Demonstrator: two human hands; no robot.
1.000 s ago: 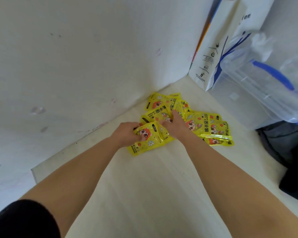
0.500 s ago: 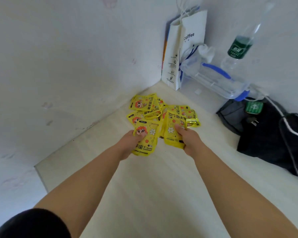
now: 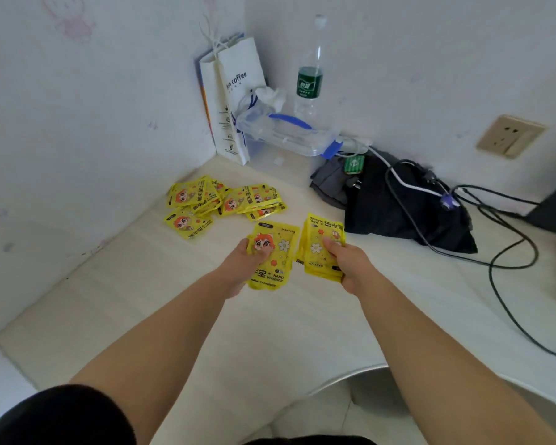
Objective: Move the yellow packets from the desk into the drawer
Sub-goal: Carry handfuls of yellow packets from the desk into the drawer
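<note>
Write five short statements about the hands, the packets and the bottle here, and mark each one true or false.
1. The left hand grips a yellow cartoon-printed packet. True.
2. The right hand is empty. False: the right hand grips several yellow packets.
3. A loose pile of yellow packets lies on the pale desk near the wall corner. True.
4. The clear plastic bottle with a green label lies on its side. False: the bottle stands upright.
5. An open drawer is in view. False: no drawer shows.
</note>
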